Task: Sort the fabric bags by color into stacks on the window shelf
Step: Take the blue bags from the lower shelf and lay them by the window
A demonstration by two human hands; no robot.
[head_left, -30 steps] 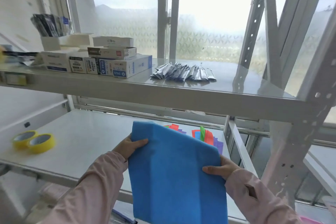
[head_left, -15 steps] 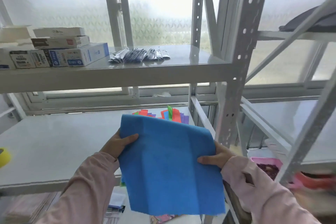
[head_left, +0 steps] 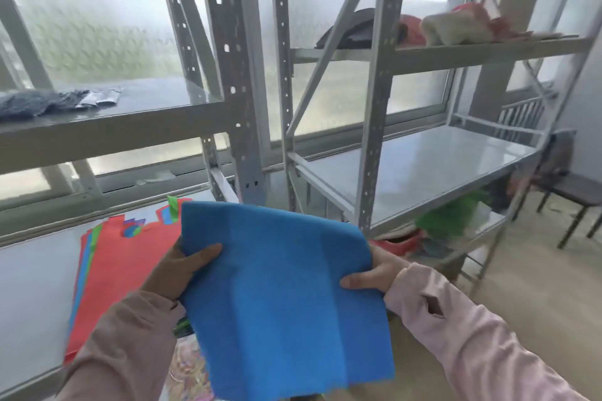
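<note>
Fingers of both hands pinch a blue fabric bag (head_left: pixel 286 296) by its side edges, held up in the air.
Left hand (head_left: pixel 179 270) thumb lies over the front of the left edge, right hand (head_left: pixel 374 273) thumb over the right edge; other fingers hidden behind. Bag hangs in front of the shelf (head_left: pixel 29 277), just right of a fanned pile of bags (head_left: pixel 120 264), orange on top. Pink sleeves (head_left: pixel 462 332).

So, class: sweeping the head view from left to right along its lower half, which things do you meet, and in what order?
Stack of coloured bags with red on top → left hand → blue bag → right hand → green bundle low in the right rack → dark chair.
</note>
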